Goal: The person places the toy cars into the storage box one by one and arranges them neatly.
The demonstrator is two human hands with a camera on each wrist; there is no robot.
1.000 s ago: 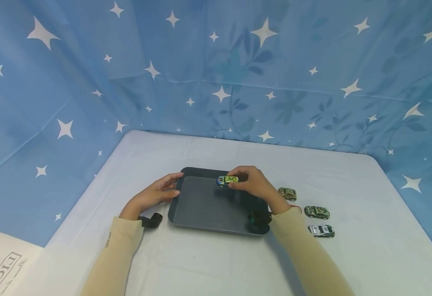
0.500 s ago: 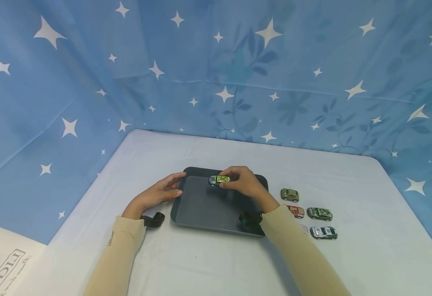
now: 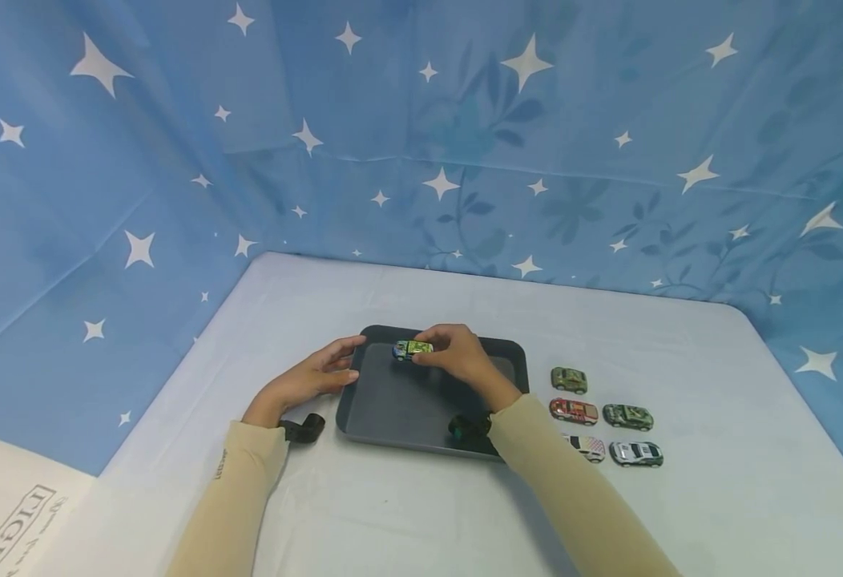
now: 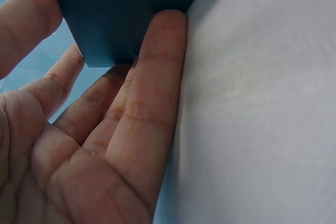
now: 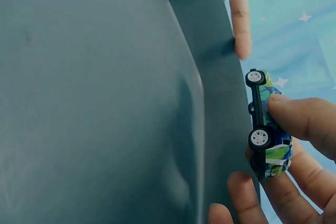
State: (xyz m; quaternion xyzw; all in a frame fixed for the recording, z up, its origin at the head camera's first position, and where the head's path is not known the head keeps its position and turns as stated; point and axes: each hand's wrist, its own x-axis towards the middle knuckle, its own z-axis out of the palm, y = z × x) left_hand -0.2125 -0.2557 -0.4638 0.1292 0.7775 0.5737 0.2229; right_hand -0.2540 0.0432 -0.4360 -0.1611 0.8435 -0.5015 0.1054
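My right hand [image 3: 456,357] pinches a small blue, green and yellow toy car [image 3: 405,351] between thumb and fingers, with its wheels and side showing in the right wrist view. It holds the car over the far left part of a dark grey rectangular tray [image 3: 385,421]. At the tray's left edge, my left hand [image 3: 313,375] touches the rim with extended fingertips. In the left wrist view, a long straight finger [image 4: 152,93] lies against the tray's outer wall [image 4: 105,24], close to the white cloth. Part of the tray is hidden under my right arm.
Right of the tray stand several toy cars: an olive camouflage one [image 3: 569,380], a red one [image 3: 574,411], a green camouflage one [image 3: 628,417], a white one [image 3: 589,448] and a silver one [image 3: 636,454]. A blue star-patterned curtain [image 3: 393,120] hangs behind the white table [image 3: 393,513].
My right hand has carried the toy car leftward over the tray. The red and white cars, earlier behind my right arm, now show. My left hand stays at the tray's edge.
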